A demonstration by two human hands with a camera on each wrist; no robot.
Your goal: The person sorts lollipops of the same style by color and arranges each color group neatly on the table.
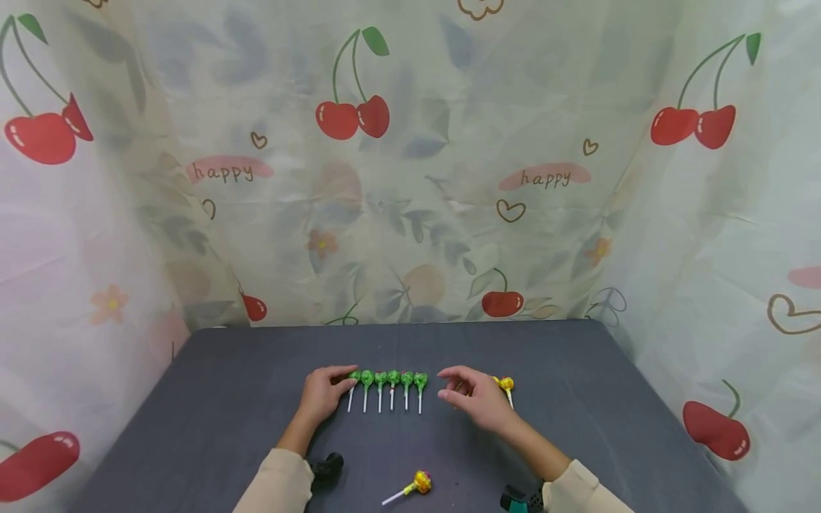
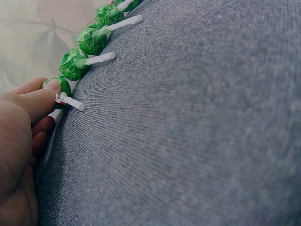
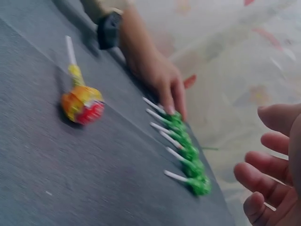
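Note:
Several green-wrapped lollipops (image 1: 394, 377) lie side by side in a row on the dark table, white sticks pointing toward me. My left hand (image 1: 323, 393) pinches the leftmost green lollipop (image 2: 65, 85) by its wrapped head between thumb and fingers; its stick (image 2: 75, 103) pokes out past the thumb. To the right of the row, my right hand (image 1: 477, 400) is held over the table with fingers loosely bent and nothing in them. Yellow lollipops (image 1: 507, 384) lie just beyond that hand, partly hidden by it.
A single yellow lollipop (image 1: 421, 482) with a red patch on its wrapper lies near the front of the table (image 1: 256, 399). A cherry-print curtain (image 1: 410, 214) hangs behind and along both sides. Dark devices are strapped at both wrists.

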